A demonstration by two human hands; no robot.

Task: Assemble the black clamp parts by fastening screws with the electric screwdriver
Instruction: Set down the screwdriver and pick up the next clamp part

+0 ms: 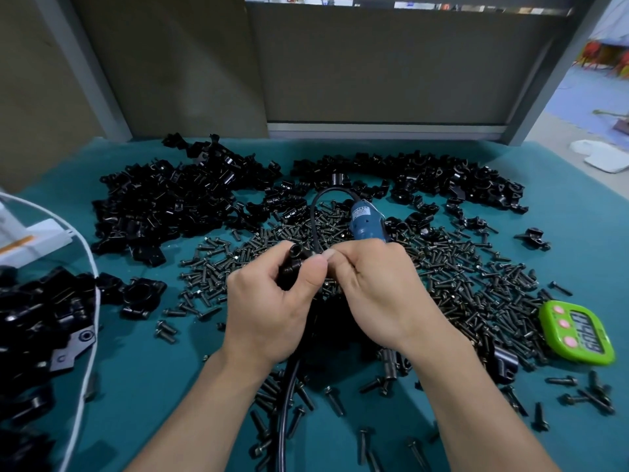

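Note:
My left hand (272, 301) grips a black clamp part (292, 264) above the middle of the table. My right hand (371, 287) wraps the blue electric screwdriver (366, 223), whose body sticks up behind the knuckles, and its fingertips pinch at the clamp beside my left thumb. Whether a screw sits between the fingertips is hidden. The screwdriver's black cable (316, 212) loops back over the screws and runs down toward me under my wrists. A wide spread of loose dark screws (459, 284) covers the teal mat under and to the right of both hands.
Piles of black clamp parts lie at the back left (163, 199) and back right (442, 178). A clear bag (41, 328) with assembled clamps sits at the left edge. A green timer (578, 332) lies at the right. A grey partition wall (374, 69) stands behind the table.

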